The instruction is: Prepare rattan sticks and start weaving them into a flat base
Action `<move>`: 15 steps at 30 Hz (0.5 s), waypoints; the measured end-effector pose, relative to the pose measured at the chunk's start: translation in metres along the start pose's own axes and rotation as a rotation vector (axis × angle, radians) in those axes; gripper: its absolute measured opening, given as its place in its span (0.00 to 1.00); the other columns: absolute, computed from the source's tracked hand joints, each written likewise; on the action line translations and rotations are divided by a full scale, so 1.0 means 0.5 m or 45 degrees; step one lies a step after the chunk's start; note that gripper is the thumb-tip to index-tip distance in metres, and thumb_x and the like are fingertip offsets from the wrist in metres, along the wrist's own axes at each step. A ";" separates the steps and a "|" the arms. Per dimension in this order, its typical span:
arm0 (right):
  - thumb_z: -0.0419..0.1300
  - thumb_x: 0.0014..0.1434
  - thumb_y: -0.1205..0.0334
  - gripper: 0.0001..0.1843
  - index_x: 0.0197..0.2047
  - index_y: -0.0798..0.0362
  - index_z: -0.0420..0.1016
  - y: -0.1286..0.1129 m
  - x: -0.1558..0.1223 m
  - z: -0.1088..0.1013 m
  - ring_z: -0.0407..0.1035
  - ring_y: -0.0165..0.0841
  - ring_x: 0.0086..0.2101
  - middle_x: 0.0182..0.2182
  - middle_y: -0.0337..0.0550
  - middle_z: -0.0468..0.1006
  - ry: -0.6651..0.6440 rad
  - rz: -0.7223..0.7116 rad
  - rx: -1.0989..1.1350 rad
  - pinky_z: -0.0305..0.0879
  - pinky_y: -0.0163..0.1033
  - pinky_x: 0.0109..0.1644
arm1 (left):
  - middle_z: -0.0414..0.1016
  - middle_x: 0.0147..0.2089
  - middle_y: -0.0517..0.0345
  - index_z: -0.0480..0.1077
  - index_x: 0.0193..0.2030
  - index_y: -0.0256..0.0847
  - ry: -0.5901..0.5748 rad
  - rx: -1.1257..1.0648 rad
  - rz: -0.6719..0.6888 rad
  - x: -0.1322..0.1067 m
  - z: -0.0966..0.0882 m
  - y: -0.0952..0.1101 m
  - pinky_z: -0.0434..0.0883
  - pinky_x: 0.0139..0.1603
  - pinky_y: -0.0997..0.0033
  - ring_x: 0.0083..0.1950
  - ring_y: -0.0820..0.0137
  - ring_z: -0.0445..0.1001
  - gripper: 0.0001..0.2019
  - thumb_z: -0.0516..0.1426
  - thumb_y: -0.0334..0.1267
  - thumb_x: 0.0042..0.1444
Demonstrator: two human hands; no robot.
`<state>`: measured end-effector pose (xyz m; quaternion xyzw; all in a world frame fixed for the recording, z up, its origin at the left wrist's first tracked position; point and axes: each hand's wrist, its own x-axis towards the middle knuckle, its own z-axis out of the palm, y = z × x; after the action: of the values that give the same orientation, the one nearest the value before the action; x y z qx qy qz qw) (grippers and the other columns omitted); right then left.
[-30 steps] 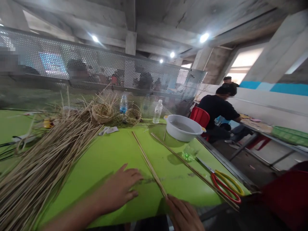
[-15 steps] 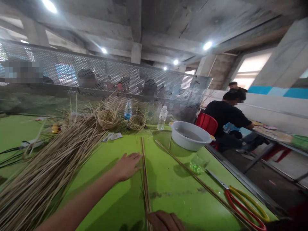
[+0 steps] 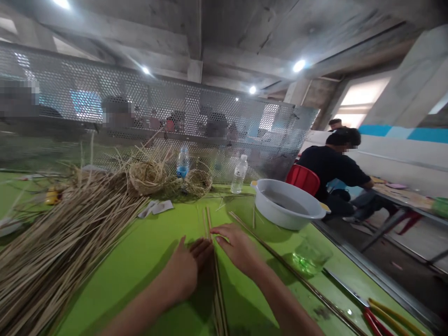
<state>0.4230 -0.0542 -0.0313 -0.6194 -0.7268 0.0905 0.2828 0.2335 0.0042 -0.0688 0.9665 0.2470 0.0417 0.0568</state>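
Straw-coloured splints (image 3: 219,298), slim bundle: lengthwise on the green table (image 3: 140,280), far ends slightly splayed, between the forearms.

Left hand (image 3: 185,268): thumb raised and apart, fingers extended together, tips touching the bundle; no grasp visible.

Right hand (image 3: 240,247): index finger and thumb parted slightly at the splints; whether they pinch one, cannot tell; other fingers hidden.

Change: right hand, half a second ago at the bundle's near end, now farther up, facing the left; both hands apparently work one stretch.

Containers: white plastic basin (image 3: 276,213), yellow-handled, holding greyish liquid. Green-tinted clear cup (image 3: 310,263), contents unclear. White-capped clear bottle (image 3: 239,175), upright, contents uncertain. Blue-labelled bottle (image 3: 182,163), upright, contents uncertain. Woven basket (image 3: 147,179), interior too small to read. Open-weave basket (image 3: 199,182), beside it, likewise.
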 end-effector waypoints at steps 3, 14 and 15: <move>0.56 0.64 0.71 0.19 0.55 0.50 0.79 0.054 -0.002 0.026 0.71 0.39 0.50 0.49 0.46 0.81 -0.033 -0.005 -0.037 0.63 0.44 0.57 | 0.52 0.76 0.49 0.52 0.74 0.47 -0.111 -0.071 -0.051 -0.001 -0.001 -0.008 0.44 0.70 0.24 0.75 0.51 0.54 0.34 0.54 0.37 0.61; 0.57 0.63 0.70 0.23 0.60 0.47 0.76 0.054 -0.030 0.020 0.67 0.40 0.51 0.49 0.46 0.76 -0.262 0.006 -0.062 0.61 0.43 0.59 | 0.52 0.76 0.48 0.55 0.73 0.52 -0.083 -0.102 -0.021 -0.009 0.017 -0.006 0.39 0.72 0.27 0.76 0.51 0.51 0.30 0.55 0.39 0.64; 0.57 0.63 0.69 0.23 0.60 0.47 0.76 0.052 -0.031 0.018 0.67 0.40 0.51 0.50 0.45 0.76 -0.275 0.007 -0.079 0.61 0.44 0.59 | 0.51 0.76 0.49 0.55 0.73 0.52 -0.089 -0.096 -0.021 -0.009 0.017 -0.006 0.39 0.71 0.27 0.76 0.51 0.51 0.31 0.55 0.39 0.64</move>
<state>0.4413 -0.0616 -0.0559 -0.6163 -0.7539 0.1351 0.1833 0.2288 0.0040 -0.0779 0.9625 0.2510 0.0166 0.1020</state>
